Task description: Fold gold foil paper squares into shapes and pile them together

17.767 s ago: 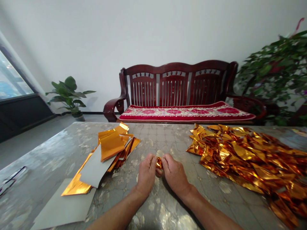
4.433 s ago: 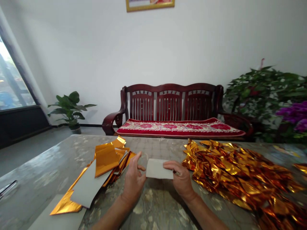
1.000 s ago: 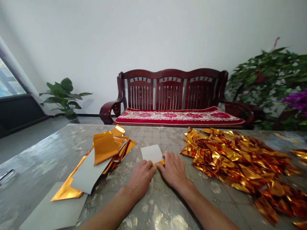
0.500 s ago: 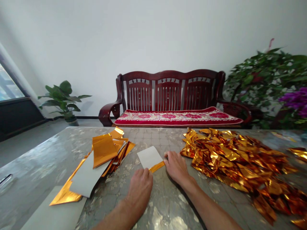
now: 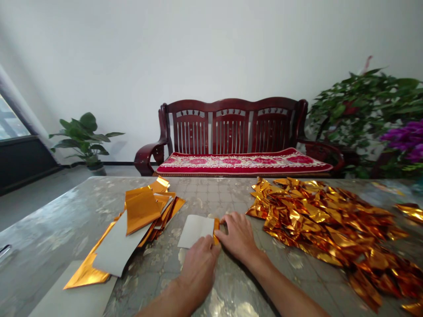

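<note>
A sheet of gold foil paper (image 5: 196, 231) lies on the table in front of me, its grey-white back up. A narrow gold strip is folded over along its right edge. My left hand (image 5: 200, 259) is closed at the near end of that strip, fingertips pressed together on the paper. At the strip's far end my right hand (image 5: 238, 233) pinches the folded edge between thumb and fingers. To the left is a loose stack of gold foil sheets (image 5: 142, 209), some with the pale side up. A heap of folded gold foil pieces (image 5: 317, 215) spreads out at the right.
The table (image 5: 158, 281) has a clear, patterned cover. A clear plastic bag (image 5: 383, 192) lies at the back right, and a pen-like object (image 5: 5, 250) at the left edge. Beyond stand a wooden bench (image 5: 231, 127) and potted plants (image 5: 87, 141).
The foil sheet has been turned, so its gold strip now runs along the right side instead of the near side. Both hands have turned with it, and my right hand has come closer to my left.
</note>
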`<state>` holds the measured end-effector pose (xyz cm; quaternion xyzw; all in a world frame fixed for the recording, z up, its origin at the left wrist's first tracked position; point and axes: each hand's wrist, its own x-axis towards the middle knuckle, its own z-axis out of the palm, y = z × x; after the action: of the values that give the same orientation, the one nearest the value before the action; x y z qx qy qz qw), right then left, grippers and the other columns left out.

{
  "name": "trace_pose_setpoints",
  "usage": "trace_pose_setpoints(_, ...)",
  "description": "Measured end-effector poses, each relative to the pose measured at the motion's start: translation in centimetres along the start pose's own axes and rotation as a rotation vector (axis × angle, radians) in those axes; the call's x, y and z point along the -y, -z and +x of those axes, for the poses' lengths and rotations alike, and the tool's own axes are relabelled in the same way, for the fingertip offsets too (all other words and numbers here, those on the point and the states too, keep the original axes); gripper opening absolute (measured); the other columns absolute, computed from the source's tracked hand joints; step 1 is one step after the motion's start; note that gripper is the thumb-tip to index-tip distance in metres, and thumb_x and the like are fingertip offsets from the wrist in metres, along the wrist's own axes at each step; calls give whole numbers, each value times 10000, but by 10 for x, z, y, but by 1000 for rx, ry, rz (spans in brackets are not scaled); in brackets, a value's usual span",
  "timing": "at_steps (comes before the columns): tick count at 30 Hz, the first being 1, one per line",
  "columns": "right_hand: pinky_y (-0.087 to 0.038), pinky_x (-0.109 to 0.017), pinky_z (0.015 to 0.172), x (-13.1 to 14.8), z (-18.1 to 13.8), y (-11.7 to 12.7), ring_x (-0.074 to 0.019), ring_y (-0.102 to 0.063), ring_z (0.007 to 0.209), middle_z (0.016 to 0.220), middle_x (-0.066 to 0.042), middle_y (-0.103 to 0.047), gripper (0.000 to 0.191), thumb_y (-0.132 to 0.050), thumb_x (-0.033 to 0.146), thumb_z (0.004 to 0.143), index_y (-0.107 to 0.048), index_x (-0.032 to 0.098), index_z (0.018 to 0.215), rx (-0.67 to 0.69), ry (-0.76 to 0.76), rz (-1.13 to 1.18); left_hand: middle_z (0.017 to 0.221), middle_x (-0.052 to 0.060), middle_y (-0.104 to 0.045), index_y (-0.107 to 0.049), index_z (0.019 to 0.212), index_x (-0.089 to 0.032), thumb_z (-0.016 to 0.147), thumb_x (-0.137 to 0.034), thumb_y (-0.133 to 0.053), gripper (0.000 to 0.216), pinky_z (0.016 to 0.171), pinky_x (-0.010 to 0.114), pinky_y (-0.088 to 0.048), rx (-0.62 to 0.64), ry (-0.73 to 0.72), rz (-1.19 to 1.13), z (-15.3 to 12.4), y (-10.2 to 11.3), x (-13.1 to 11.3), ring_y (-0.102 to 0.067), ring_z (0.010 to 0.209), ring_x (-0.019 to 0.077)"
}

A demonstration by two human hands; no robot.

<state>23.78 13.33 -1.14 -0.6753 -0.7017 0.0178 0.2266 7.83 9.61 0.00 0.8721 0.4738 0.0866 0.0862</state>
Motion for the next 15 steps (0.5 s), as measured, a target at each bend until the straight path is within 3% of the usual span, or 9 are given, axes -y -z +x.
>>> trace_pose_setpoints(4, -342, -361, 848, 0, -3, -1, -251, -501, 1000, 1039, -41, -617, 216, -712, 380, 795, -668, 246, 959, 8, 56, 48, 890, 31, -652, -710, 880, -227, 861, -43, -472, 301, 810, 274, -465, -155, 14, -212, 9, -2, 18, -612, 891, 176)
trace_pose_setpoints(8, -339, -328, 842, 0, -4, 1, -216, -499, 1005, 994, -3, -625, 140, -739, 333, 801, -681, 263, 908, 85, 187, 169, 1026, 66, -653, -682, 1062, -194, 910, -129, -493, 251, 925, 326, -454, -358, 72, -277, 25, -1, 35, -583, 1022, 207)
trace_pose_setpoints(11, -338, -309, 822, 1, -3, 3, -194, -504, 970, 927, 16, -624, 117, -769, 296, 782, -677, 252, 841, 119, 256, 200, 1107, 75, -638, -654, 1155, -199, 884, -173, -560, 288, 950, 354, -443, -267, 122, -230, 32, 3, 42, -572, 1065, 229)
trace_pose_setpoints(15, -339, -299, 784, 2, -2, 3, -183, -508, 918, 864, 16, -612, 158, -796, 309, 764, -661, 227, 777, 121, 274, 190, 1080, 58, -619, -662, 1079, -217, 863, -201, -583, 231, 885, 318, -446, -96, 140, -196, 31, 11, 45, -587, 1030, 217)
